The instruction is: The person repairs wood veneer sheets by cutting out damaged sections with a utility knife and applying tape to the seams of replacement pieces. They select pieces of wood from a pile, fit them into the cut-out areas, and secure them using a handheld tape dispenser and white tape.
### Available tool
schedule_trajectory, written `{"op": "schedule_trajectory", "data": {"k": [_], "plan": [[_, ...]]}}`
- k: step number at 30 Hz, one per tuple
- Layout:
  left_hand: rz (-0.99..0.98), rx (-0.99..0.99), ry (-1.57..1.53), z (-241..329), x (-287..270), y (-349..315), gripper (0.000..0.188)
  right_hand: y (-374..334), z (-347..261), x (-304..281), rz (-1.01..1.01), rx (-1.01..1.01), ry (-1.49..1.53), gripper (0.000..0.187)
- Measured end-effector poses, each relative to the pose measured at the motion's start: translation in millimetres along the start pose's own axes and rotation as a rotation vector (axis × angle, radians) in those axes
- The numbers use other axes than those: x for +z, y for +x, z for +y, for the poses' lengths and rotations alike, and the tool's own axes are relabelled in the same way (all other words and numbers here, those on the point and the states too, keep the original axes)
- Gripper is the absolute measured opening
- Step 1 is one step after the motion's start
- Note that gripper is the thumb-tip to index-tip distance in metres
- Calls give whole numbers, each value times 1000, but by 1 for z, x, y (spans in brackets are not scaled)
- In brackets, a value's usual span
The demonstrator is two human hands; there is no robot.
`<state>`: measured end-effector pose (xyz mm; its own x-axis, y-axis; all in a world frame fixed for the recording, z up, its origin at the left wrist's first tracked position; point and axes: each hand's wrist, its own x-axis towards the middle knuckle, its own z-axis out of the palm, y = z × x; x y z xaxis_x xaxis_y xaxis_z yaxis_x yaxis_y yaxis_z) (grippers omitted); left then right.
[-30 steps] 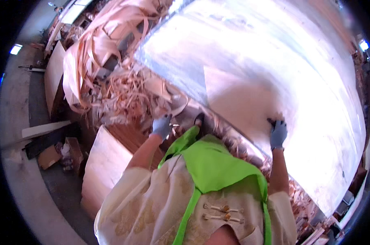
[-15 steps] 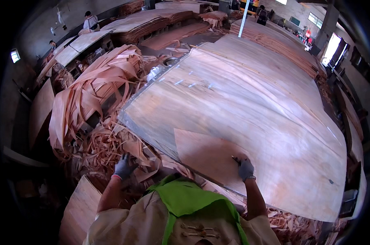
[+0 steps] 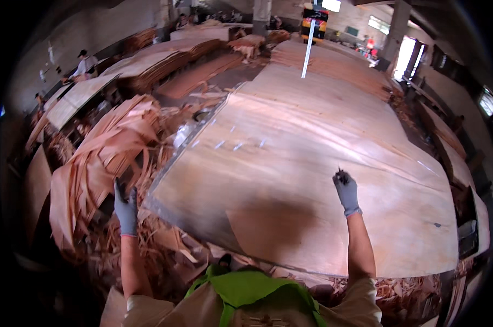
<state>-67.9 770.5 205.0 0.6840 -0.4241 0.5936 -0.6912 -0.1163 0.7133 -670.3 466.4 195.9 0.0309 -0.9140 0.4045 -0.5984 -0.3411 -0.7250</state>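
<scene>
My left hand (image 3: 126,211) reaches forward, fingers released; my right hand (image 3: 347,195) overhangs one broad veneer sheet (image 3: 295,174), grip unclear to me.

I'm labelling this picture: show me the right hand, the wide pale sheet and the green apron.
Right hand (image 3: 348,194): head view, middle of the gloved hand.
Wide pale sheet (image 3: 279,177): head view, bare upper surface.
Green apron (image 3: 252,288): head view, upper front.
</scene>
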Motion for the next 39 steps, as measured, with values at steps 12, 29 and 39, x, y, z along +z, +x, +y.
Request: {"op": "schedule_trajectory", "data": {"k": [12,29,39], "plan": [[-369,99,-86,-75,141,79,41,266,-145,120,238,-99,222,53],[-393,-184,74,-210,109,89,35,431,-201,189,446,-78,388,34],[-720,309,-510,56,323,170,36,292,-243,197,330,-97,502,23]]}}
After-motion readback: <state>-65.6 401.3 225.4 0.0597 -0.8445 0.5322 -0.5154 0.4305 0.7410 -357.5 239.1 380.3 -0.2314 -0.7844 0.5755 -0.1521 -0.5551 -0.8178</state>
